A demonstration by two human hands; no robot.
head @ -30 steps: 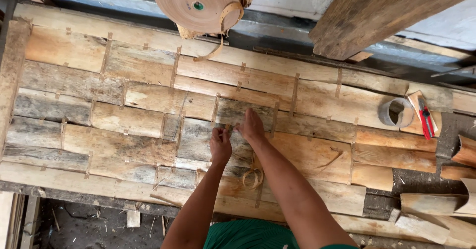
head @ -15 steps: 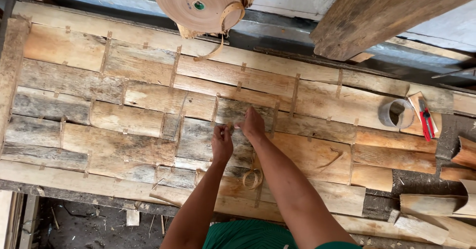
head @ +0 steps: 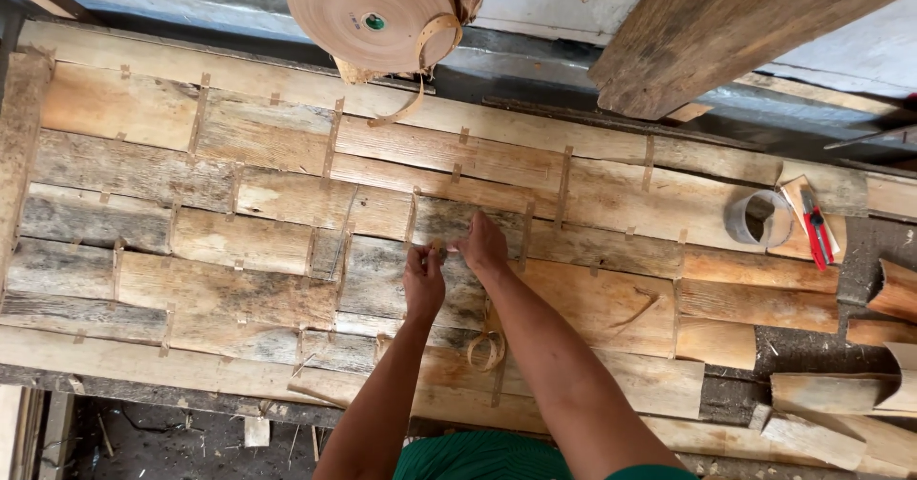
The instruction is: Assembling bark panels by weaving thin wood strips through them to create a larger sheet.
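A sheet of thin wood veneer pieces, joined by short strips of brown paper tape, covers the bench. My left hand and my right hand meet at a seam near the sheet's middle. Between their fingertips they pinch a small piece of brown tape against the veneer. A loose curl of tape lies on the wood under my right forearm. A big roll of brown paper tape hangs above the far edge, its free end dangling.
A thick wooden beam crosses the upper right. To the right stand a small grey tape ring and a red-handled cutter. Loose curved veneer offcuts lie at the right end. The bench's near edge runs along the bottom.
Both hands have shifted slightly along the seam and drawn closer together, fingertips now pressed on the small tape piece.
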